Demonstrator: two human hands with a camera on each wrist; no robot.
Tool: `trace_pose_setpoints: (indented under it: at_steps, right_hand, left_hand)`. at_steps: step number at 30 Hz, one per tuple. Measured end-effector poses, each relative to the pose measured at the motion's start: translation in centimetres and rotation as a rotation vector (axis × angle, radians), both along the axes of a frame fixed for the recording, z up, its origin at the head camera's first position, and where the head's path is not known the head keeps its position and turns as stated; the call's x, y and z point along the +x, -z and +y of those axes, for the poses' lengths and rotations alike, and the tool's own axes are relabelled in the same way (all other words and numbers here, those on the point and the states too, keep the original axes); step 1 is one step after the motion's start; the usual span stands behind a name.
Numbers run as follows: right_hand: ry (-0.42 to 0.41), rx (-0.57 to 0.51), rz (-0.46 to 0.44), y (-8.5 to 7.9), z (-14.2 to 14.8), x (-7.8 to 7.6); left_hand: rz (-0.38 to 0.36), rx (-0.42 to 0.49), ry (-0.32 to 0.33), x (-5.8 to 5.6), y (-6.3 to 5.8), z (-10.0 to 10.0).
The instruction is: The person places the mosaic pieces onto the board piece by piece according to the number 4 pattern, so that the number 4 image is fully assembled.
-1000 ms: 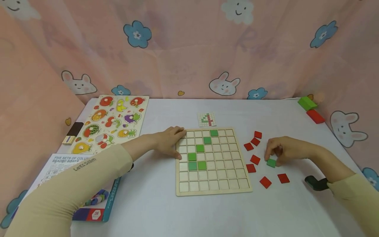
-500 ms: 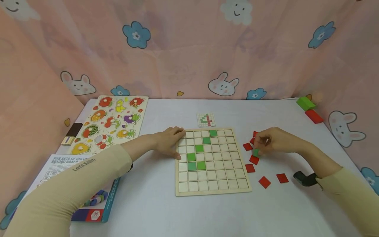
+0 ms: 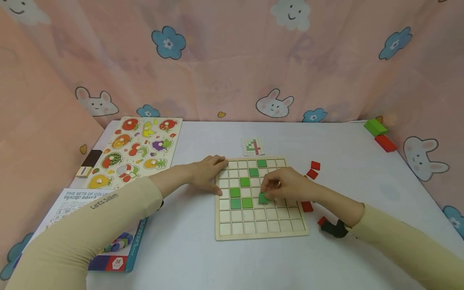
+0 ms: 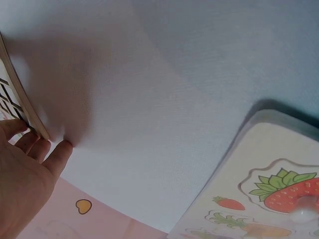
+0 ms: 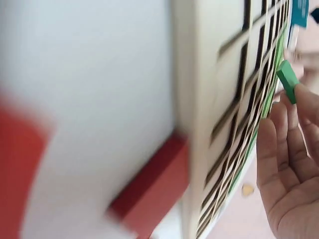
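Observation:
A wooden grid board (image 3: 261, 236) lies on the white table, with several green tiles (image 3: 245, 182) set in its squares. Between thumb and fingertips, my right hand (image 3: 290, 184) pinches another green tile (image 3: 263, 198), low over the middle of the board. In the right wrist view this green tile (image 5: 287, 79) is tilted, with the squares behind it. My left hand (image 3: 207, 173) rests at the board's left edge, thumb and fingers spread. The left wrist view has its fingertips right at the wooden rim (image 4: 25, 99). Behind the board lies a small pattern card (image 3: 253, 147) in green and red.
Red tiles (image 3: 307, 206) lie scattered right of the board, some hidden behind my right arm. At left are a fruit puzzle board (image 3: 143, 139), a boxed set (image 3: 76, 197) and a black-and-tan block (image 3: 91, 158). Green (image 3: 375, 127) and red blocks (image 3: 386, 143) stand far right.
My right hand has picked the green tile up from among the red tiles and carried it left over the board. My left hand has stayed at the board's edge.

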State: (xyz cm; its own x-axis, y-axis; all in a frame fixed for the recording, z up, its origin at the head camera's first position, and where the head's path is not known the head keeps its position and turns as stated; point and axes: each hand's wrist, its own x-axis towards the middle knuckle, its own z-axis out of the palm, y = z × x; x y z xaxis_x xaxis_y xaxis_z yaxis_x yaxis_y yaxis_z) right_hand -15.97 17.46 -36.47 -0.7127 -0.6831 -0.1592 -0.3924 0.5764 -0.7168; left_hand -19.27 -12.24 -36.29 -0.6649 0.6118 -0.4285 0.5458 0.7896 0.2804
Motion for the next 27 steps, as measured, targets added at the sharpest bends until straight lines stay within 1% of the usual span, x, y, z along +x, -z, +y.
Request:
trace_pose_setpoints:
  at_steps: [3, 6, 10, 15, 17, 20, 22, 27]
  right_hand:
    - [0.004, 0.024, 0.026, 0.2, -1.4, 0.4]
    - [0.007, 0.053, 0.042, 0.4, -2.0, 0.6]
    - [0.007, 0.078, 0.055, 0.5, -2.2, 0.8]
    - [-0.004, 0.11, 0.122, 0.6, -2.3, 1.0]
    - [-0.005, 0.126, 0.128, 0.6, -2.2, 0.8]
    - [0.02, 0.143, 0.131, 0.3, -1.6, 0.0]
    - [0.061, 0.15, 0.146, -0.1, -0.6, -0.9]
    - [0.173, 0.182, 0.238, -1.0, 4.1, -4.0]
  left_hand:
    - [0.002, -0.004, -0.001, 0.0, 0.1, 0.0]
    - [-0.001, -0.001, -0.007, 0.0, 0.1, 0.1]
    - [-0.006, 0.001, -0.011, 0.0, 0.1, 0.0]
    - [-0.002, 0.004, -0.003, 0.2, -0.2, 0.0]
    - [0.0, 0.007, 0.0, 0.2, -0.2, -0.1]
    - [0.003, 0.01, 0.001, 0.3, -0.2, -0.1]
    - [0.001, 0.007, -0.001, 0.2, -0.2, -0.1]
    - [-0.007, 0.002, -0.006, 0.1, -0.1, 0.0]
